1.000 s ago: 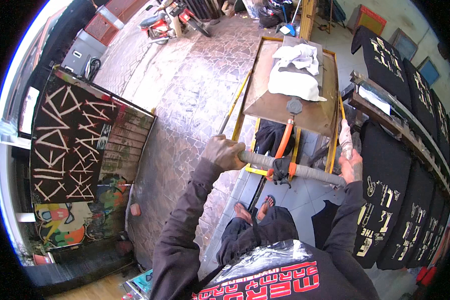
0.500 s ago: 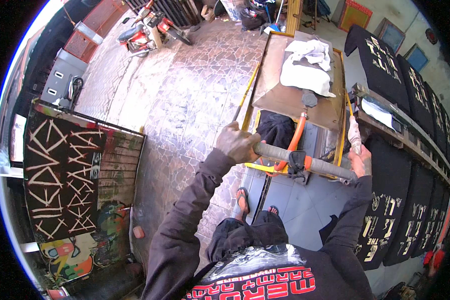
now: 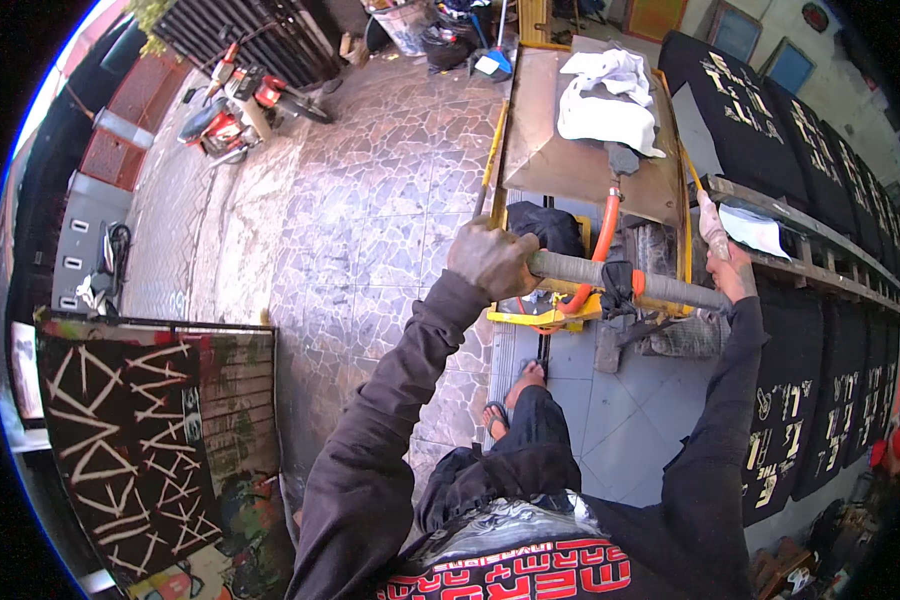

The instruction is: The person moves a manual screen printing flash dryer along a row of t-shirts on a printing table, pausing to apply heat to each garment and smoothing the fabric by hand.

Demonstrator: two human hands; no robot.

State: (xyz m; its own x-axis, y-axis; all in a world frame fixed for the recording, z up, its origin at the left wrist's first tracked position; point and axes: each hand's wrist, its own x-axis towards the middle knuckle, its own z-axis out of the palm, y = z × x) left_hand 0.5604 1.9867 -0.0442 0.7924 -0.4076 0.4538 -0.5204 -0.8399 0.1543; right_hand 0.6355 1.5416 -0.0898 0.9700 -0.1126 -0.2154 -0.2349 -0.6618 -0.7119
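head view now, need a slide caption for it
Left hand and right hand grip a yellow-framed rig, white cloth atop its metal hood, black printed fabric alongside.

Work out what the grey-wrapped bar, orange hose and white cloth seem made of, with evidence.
Grey-wrapped bar: outside looks like matte tape or fabric strip, from its ridged windings; the core is hidden.
Orange hose: probably smooth rubber or plastic, as it bends smoothly.
White cloth: matte fabric, shown by soft folds; its fibre can't be told.
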